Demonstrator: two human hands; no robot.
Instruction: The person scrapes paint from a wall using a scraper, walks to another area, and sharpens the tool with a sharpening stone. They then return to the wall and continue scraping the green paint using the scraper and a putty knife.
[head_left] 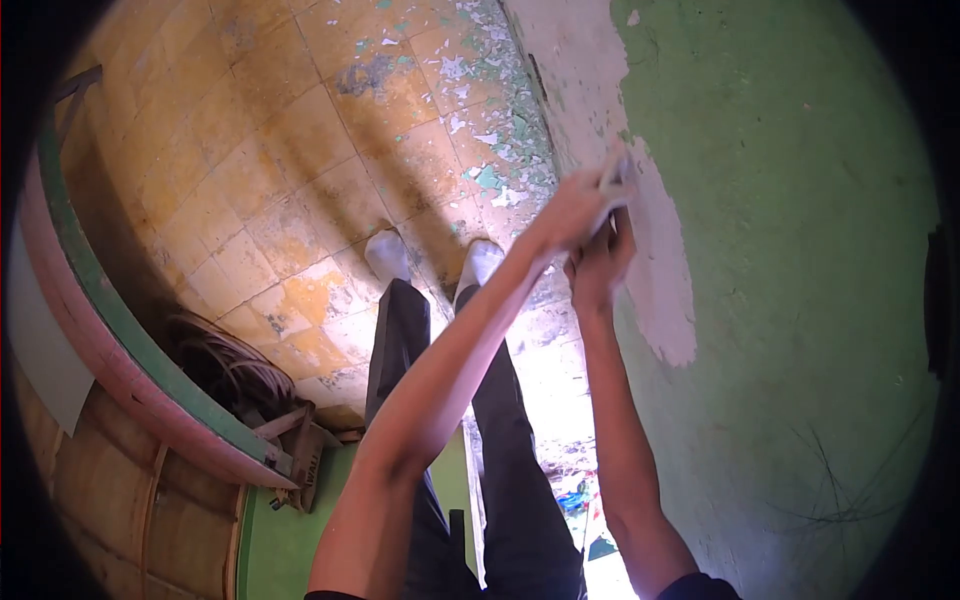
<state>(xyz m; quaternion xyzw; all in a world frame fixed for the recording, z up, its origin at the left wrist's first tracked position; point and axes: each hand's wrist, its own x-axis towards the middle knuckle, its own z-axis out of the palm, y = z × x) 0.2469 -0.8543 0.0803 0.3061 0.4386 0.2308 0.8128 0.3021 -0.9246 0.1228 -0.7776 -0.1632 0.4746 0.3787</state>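
My left hand (572,212) and my right hand (600,262) are together against a green painted wall (800,300), both closed around a scraper (612,178) whose pale blade shows just above my left fingers. The tool presses at the edge of a bare plaster patch (660,290) where the green paint is gone. My right hand sits just below the left on the handle, which is mostly hidden. My legs in dark trousers and white socks (385,252) stand on the floor below.
Yellow floor tiles (260,170) carry green and white paint flakes (490,150) along the wall's foot. At left curves a pink and green wooden edge (110,340), with coiled cable (235,365) and a wooden piece (300,450) beside it.
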